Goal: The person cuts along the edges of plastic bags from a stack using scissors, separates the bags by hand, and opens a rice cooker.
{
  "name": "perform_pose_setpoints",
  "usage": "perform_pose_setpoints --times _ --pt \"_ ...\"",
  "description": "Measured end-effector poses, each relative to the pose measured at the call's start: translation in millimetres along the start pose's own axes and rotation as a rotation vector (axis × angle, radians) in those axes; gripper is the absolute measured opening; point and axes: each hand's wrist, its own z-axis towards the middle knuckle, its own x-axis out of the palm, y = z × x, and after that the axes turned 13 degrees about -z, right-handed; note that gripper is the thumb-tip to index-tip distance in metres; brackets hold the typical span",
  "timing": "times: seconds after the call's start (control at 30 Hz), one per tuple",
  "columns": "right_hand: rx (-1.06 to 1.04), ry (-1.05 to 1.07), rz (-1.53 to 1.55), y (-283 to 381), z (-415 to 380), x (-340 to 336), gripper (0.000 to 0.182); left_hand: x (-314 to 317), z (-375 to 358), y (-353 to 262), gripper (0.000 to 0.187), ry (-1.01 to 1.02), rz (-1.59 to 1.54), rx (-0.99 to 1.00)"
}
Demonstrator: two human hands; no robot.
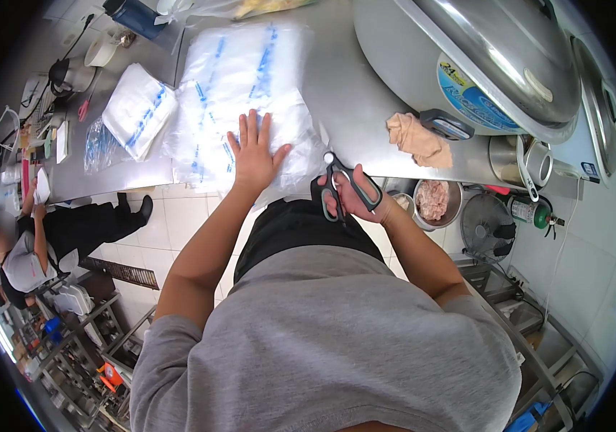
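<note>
A thick stack of clear plastic bags (229, 68) with blue print lies on the steel table (344, 93). My left hand (256, 158) rests flat on its lower part, fingers spread. To the right, at the table's front edge, my right hand (355, 194) grips black and grey scissors (333, 176) by the handles. The scissor blades point up, close to the stack's right edge; whether they touch the plastic cannot be made out. A smaller folded pile of bags (139, 111) lies left of the big stack.
A large lidded steel pot (423, 54) stands at the right behind a tan cloth (419, 140). Below the table edge are a bowl of minced meat (434, 201) and a fan (488, 223). Another person (34, 245) stands at the far left. Red scissors (83, 108) lie at left.
</note>
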Motion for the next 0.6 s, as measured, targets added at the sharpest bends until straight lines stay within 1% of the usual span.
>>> perform_pose_setpoints --times 0.1,0.17,0.2,0.23,0.33,0.37,0.5,0.6 --pt "-0.109 -0.075 0.012 2.8 8.4 8.5 0.098 4.4 2.3 1.9 0.079 -0.029 0.018 -0.012" --pt "-0.094 -0.062 -0.084 -7.3 8.8 13.3 0.095 5.9 3.6 -0.3 0.08 -0.043 0.026 -0.044" --pt "-0.087 -0.056 -0.133 -9.3 9.9 15.5 0.094 6.1 3.6 1.2 0.081 -0.05 0.024 -0.03" --pt "-0.035 -0.035 -0.122 -9.4 12.0 15.5 0.093 6.6 3.3 2.3 0.082 -0.057 0.021 -0.016" --pt "-0.09 -0.061 -0.101 -1.5 19.8 9.5 0.091 6.3 2.0 2.2 0.084 -0.046 0.017 0.0" --pt "-0.122 -0.137 -0.036 -2.9 22.8 9.8 0.089 5.1 2.5 2.0 0.084 -0.041 0.019 0.0" --pt "-0.171 -0.132 -0.072 -8.9 23.8 11.6 0.085 5.2 2.6 2.6 0.087 -0.04 0.021 0.005" --pt "-0.132 -0.153 -0.076 -7.5 26.4 8.5 0.084 3.3 0.4 0.9 0.089 -0.027 0.028 0.011"
